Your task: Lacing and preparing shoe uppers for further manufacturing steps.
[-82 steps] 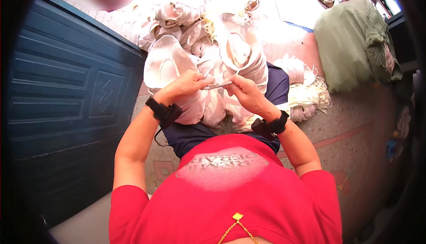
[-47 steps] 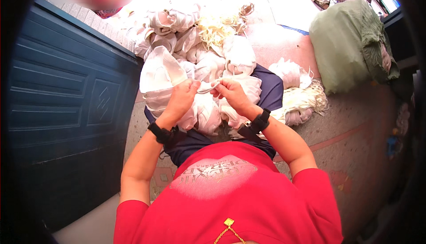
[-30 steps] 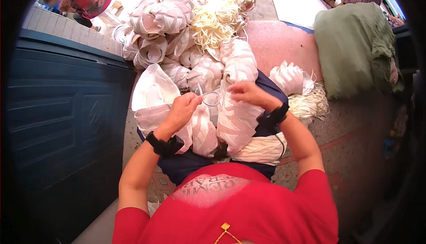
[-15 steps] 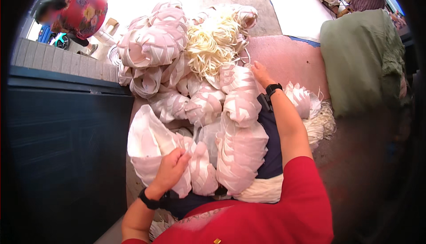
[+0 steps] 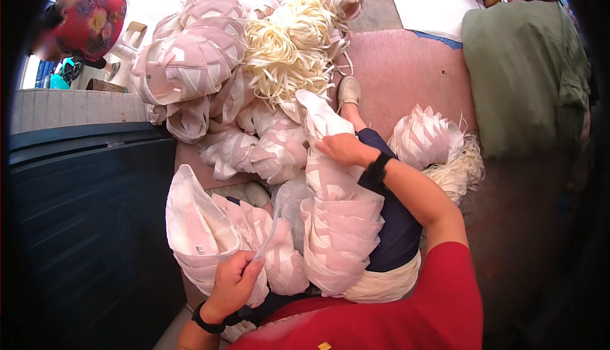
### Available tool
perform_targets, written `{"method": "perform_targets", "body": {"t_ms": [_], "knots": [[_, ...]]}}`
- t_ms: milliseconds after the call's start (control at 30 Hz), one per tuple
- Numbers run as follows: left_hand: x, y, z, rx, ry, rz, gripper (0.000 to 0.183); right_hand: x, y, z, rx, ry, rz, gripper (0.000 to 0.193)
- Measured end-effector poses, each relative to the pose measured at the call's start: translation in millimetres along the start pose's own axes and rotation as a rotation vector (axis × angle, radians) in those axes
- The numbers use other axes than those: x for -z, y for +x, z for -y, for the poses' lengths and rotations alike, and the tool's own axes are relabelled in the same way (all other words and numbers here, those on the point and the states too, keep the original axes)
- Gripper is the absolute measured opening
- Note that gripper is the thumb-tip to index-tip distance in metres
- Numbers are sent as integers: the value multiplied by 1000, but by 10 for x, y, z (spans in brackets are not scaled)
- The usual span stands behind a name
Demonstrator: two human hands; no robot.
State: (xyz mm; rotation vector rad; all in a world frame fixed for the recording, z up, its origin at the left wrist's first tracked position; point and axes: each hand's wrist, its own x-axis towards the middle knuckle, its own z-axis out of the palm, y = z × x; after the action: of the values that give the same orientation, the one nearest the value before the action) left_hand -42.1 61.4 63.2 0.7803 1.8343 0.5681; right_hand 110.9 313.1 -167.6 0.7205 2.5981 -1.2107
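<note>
Pale pink and white shoe uppers, nested into one another, lie in curved stacks over my lap. My left hand (image 5: pixel 236 281) is closed, pinching a thin whitish cord (image 5: pixel 269 237) between thumb and forefinger. Beside it lies the left stack (image 5: pixel 202 229), its open white end facing up. My right hand (image 5: pixel 346 150) grips a white shoe upper (image 5: pixel 323 116) at the far end of the right stack (image 5: pixel 340 242). Its fingertips are partly hidden by the fabric. Both wrists wear black bands.
More stacked uppers (image 5: pixel 203 48) and a heap of cream flat cords (image 5: pixel 289 51) stand ahead. Another bundle (image 5: pixel 424 135) lies right of my leg. A dark blue panel (image 5: pixel 95 216) borders the left, a green cloth-covered pile (image 5: pixel 524 76) the right. A person in red floral clothing (image 5: pixel 89 26) is far left.
My right hand has come back toward me from the far end of the right stack and now holds a white upper. My left hand has moved slightly down, with the cord pulled straighter.
</note>
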Motion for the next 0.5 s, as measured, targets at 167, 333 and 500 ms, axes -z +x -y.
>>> {"method": "perform_targets", "body": {"t_ms": [167,333,500], "knots": [[6,5,-11,-12,42,7,13,62,-224,159,-7,-16,107,34],[-21,6,-61,-28,46,7,13,-82,-213,1,42,89,134,31],[-31,-7,-53,-33,37,2,13,-25,-62,-151,-726,1004,-224,16]]}}
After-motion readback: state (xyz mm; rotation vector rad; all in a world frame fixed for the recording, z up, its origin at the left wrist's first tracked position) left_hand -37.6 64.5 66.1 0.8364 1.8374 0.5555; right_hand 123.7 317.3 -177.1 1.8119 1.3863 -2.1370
